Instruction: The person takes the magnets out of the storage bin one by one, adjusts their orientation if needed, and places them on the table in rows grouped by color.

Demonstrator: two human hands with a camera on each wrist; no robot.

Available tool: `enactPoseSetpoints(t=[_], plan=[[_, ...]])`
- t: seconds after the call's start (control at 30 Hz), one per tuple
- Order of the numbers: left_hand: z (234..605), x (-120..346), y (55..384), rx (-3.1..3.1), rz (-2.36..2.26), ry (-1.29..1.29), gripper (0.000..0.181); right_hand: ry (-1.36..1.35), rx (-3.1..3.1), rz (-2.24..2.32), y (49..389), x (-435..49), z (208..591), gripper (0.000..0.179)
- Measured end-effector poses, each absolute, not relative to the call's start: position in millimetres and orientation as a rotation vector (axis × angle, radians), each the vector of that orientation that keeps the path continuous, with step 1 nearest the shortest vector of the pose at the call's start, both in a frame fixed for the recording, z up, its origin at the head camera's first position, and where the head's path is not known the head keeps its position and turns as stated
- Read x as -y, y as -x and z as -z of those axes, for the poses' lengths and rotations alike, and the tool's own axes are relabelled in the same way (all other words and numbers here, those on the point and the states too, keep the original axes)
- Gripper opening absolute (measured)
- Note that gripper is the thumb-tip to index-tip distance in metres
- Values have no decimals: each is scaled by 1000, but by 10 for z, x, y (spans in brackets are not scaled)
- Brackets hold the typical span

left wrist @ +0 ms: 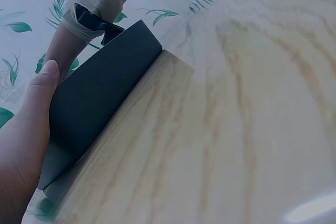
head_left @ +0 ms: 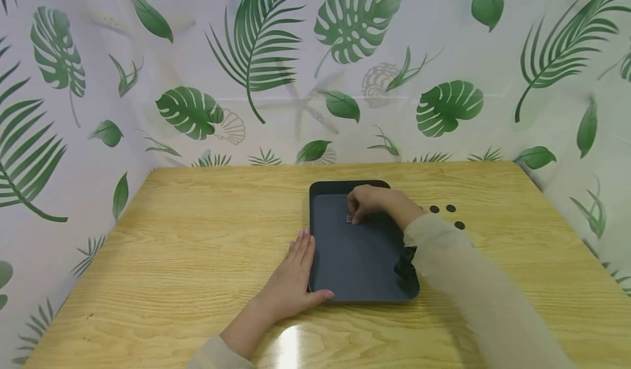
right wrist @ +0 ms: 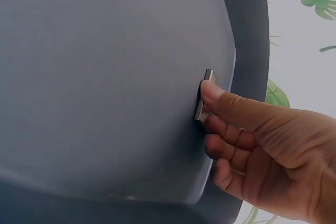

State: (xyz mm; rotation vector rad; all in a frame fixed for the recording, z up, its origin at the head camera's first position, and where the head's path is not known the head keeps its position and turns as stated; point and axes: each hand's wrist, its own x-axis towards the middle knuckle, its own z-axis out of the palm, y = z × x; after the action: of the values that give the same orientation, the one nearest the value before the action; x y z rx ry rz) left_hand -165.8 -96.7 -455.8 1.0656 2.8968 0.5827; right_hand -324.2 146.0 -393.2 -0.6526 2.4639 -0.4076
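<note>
A dark grey rectangular tray (head_left: 355, 265) with raised walls lies on the wooden table. My left hand (head_left: 291, 281) rests along its left side near the front corner, fingers straight, the thumb (left wrist: 39, 95) against the front wall. Inside the tray, towards the back, my right hand (head_left: 372, 200) pinches a small flat silver metal piece (right wrist: 199, 109) between thumb and fingers. In the right wrist view the piece stands on edge close to the tray floor; whether it touches the floor I cannot tell.
Three small black discs (head_left: 451, 208) lie on the table (head_left: 222, 221) right of the tray, beyond the right forearm. A black wrist device (head_left: 405, 264) hangs under the right sleeve, over the tray's right side. A leaf-patterned curtain (head_left: 276, 122) surrounds the table's back and sides.
</note>
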Motion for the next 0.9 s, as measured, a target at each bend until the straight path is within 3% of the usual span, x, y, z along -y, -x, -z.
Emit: enactPoseSetpoints(t=[0.3, 0.9], plan=[[4557, 961, 1656, -2886, -591, -1058, 101, 643, -2374, 323, 3184, -1387, 3907, 21], [4554, 963, 1660, -2888, -600, -1048, 101, 590, -2343, 446, 3160, -1380, 3821, 8]])
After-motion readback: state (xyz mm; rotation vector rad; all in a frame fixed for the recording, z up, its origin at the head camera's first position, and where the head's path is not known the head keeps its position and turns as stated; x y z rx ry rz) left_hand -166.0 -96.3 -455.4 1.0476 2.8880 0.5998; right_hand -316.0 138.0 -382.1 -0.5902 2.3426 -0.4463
